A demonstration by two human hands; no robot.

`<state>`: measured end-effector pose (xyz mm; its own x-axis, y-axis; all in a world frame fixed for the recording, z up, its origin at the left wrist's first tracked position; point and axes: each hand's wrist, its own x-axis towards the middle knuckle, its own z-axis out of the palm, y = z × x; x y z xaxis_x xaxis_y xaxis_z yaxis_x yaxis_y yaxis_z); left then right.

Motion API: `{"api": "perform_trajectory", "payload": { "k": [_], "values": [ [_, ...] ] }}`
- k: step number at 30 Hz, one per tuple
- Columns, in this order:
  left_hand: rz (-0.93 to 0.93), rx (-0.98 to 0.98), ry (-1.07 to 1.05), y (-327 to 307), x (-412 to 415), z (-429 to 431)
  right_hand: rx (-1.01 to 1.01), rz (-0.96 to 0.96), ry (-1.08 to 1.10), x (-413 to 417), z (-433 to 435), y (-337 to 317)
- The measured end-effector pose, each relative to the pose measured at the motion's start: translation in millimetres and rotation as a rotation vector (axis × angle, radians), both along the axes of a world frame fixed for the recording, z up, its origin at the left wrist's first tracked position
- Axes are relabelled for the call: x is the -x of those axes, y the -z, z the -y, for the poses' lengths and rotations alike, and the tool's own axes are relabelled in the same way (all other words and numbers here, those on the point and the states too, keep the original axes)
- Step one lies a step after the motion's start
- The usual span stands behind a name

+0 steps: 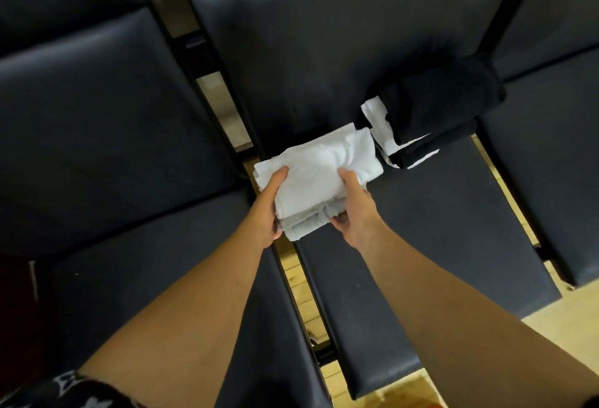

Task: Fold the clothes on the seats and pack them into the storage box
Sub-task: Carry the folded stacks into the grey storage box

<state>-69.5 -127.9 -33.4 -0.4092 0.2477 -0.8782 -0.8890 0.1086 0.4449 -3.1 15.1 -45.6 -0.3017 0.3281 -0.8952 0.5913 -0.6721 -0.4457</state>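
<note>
We find the left hand (270, 206) and right hand (355, 210) grasping opposite sides of the folded white cloth bundle (317, 164) at the rear left corner of the dark padded seat (437, 213), in our judgement to keep its folds together. A folded black-and-white stack (431, 116) sits at the rear right corner.

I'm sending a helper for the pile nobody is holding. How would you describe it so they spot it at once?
Find the middle dark seat. At its back right lies a folded pile, just right of the white bundle gripped by the left hand and right hand. Unlike that bundle it is mostly black, with white edges showing, and no hand touches it.
</note>
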Motion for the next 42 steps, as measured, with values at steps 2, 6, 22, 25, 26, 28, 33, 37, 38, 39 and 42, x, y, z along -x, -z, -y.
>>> {"api": "perform_trajectory", "payload": {
  "k": [2,6,22,25,26,28,33,37,38,39,42],
  "values": [
    [0.023,0.007,0.032,3,0,10,-0.035,0.054,-0.108,-7,-1,-2],
    [0.013,-0.018,0.056,9,-1,15,-0.150,0.014,-0.333,3,-42,-17],
    [0.076,-0.067,0.131,7,-4,39,0.043,0.098,-0.260,-13,-28,-8],
    [0.050,-0.064,0.122,-8,-16,52,0.070,0.062,-0.229,-27,-13,-22],
    [0.032,-0.066,0.113,-18,-18,58,0.081,0.038,-0.220,-30,-7,-30],
    [-0.004,-0.075,0.116,-36,-20,70,0.085,-0.013,-0.205,-34,4,-49],
    [-0.119,-0.116,0.114,-121,-6,116,0.054,-0.142,-0.166,-23,47,-130],
    [-0.204,-0.136,0.106,-219,2,184,0.034,-0.232,-0.192,-9,111,-226],
    [-0.228,-0.135,0.099,-256,4,211,0.014,-0.250,-0.212,-5,134,-261],
    [-0.226,-0.135,0.098,-270,5,222,0.016,-0.260,-0.219,-3,146,-274],
    [-0.293,-0.129,0.069,-356,9,288,-0.017,-0.331,-0.240,3,210,-357]
  ]
}}
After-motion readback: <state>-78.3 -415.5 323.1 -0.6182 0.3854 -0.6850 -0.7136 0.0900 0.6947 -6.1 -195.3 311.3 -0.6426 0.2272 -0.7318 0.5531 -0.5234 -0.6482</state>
